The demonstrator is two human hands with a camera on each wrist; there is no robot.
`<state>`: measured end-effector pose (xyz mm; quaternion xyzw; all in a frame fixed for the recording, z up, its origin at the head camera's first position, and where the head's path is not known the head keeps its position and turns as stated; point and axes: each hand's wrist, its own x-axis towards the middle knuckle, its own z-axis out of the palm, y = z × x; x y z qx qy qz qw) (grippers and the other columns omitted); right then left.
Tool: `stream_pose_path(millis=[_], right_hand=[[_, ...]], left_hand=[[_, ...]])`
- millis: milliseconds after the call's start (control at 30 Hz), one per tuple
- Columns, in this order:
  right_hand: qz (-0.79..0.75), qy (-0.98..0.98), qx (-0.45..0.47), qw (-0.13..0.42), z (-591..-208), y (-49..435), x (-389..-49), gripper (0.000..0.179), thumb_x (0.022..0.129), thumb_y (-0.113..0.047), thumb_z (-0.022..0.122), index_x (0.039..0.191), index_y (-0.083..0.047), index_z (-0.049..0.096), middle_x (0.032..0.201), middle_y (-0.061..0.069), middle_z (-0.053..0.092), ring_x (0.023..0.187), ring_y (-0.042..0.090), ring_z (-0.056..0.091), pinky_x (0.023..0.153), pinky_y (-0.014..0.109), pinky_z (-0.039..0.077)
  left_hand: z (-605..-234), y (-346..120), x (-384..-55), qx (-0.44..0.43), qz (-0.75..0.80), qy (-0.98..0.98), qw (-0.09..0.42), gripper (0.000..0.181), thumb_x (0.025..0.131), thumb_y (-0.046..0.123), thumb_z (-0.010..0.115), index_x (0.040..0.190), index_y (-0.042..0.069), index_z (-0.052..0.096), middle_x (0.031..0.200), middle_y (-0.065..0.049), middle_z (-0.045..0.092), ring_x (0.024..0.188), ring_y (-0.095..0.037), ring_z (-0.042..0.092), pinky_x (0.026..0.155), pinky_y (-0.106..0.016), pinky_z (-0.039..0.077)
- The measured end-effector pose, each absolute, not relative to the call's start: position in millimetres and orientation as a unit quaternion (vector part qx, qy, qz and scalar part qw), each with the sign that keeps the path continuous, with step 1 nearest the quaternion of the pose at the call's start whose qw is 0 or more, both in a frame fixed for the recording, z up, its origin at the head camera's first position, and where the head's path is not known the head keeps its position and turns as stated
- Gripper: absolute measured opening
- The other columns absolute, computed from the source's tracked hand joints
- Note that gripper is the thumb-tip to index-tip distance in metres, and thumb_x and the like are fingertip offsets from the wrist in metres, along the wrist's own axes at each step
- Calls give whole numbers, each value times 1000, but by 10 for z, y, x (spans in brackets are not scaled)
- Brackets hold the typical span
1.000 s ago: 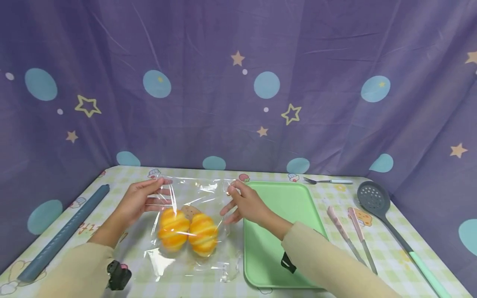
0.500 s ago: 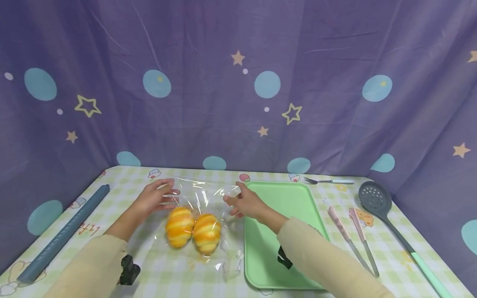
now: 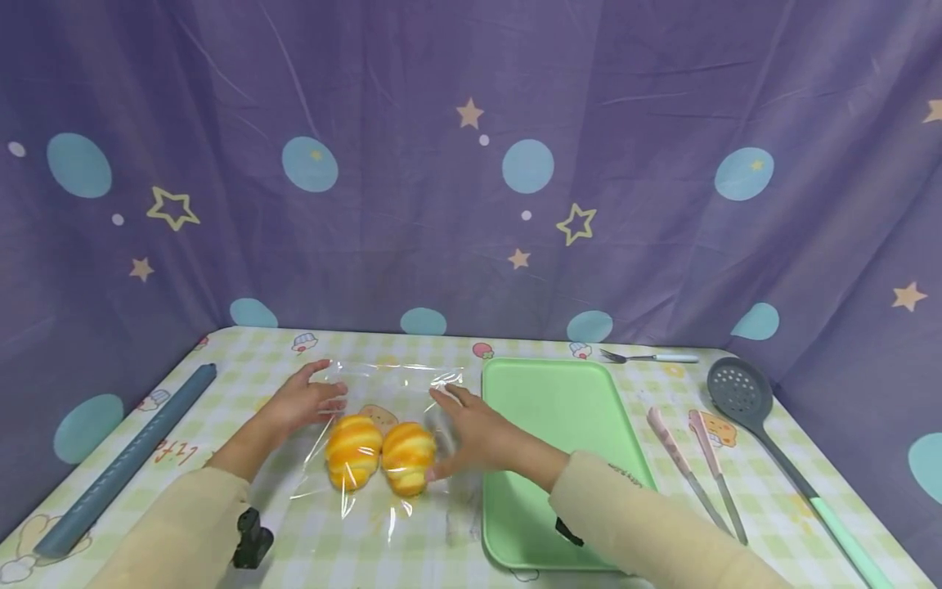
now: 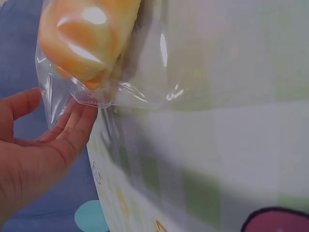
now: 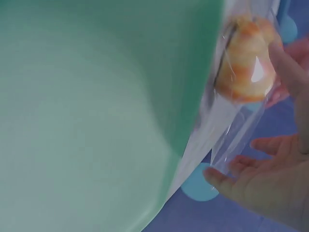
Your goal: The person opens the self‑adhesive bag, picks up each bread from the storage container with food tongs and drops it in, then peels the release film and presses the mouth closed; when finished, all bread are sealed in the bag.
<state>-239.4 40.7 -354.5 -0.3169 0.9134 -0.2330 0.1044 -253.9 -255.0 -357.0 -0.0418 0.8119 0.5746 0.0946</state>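
A clear plastic bag with two striped orange-yellow bread rolls inside lies on the checked cloth, left of the green tray. The left roll and the right roll sit side by side. At the bag's upper left edge is my left hand; in the left wrist view its fingers extend against the film, with the thumb apart. My right hand is spread at the bag's right side, its thumb tip right by the right roll. In the right wrist view, its fingertips overlap the bag's edge.
The green tray lies beneath my right forearm. Farther right are pink-handled tongs, a grey slotted skimmer and, at the back, a small fork. A dark blue-grey rod lies along the left edge.
The bag has come down from between my hands and lies flatter. Both hands have loosened from its top corners; the right has moved down and left towards the right roll.
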Motion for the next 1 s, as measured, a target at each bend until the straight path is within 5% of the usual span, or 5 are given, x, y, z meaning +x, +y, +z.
stream_pose_path(millis=[200,500,767,1000], right_hand=[[-126,927,-327,132,-3590,343,-2289,122,74,-52,89,163,-7,19,170,11,13,156,25,12,122,54,18],[-104,932,-317,144,-3627,317,-2279,128,72,-54,90,164,-10,13,170,9,10,156,26,11,122,57,15],[-157,920,-334,130,-3642,404,-2300,126,73,-51,90,165,-14,12,170,11,7,156,28,10,122,58,14],[-230,912,-339,22,-3546,680,-2365,81,95,-38,73,159,-8,33,165,17,26,148,40,29,117,62,23]], left_hand=[[-3634,-2565,-2570,-38,542,834,95,74,104,8,50,156,-12,2,126,-38,56,91,-20,65,84,-36,58],[-3650,-2527,-2539,-45,541,835,91,74,104,6,52,157,-10,3,122,-37,55,78,-13,61,70,-25,54],[-3573,-2537,-2475,-36,503,860,76,69,109,18,46,157,-11,5,142,-42,42,110,-41,61,90,-45,56],[-3477,-2546,-2397,20,349,937,-18,58,109,24,47,153,-8,27,143,-41,43,122,-55,54,100,-63,44]])
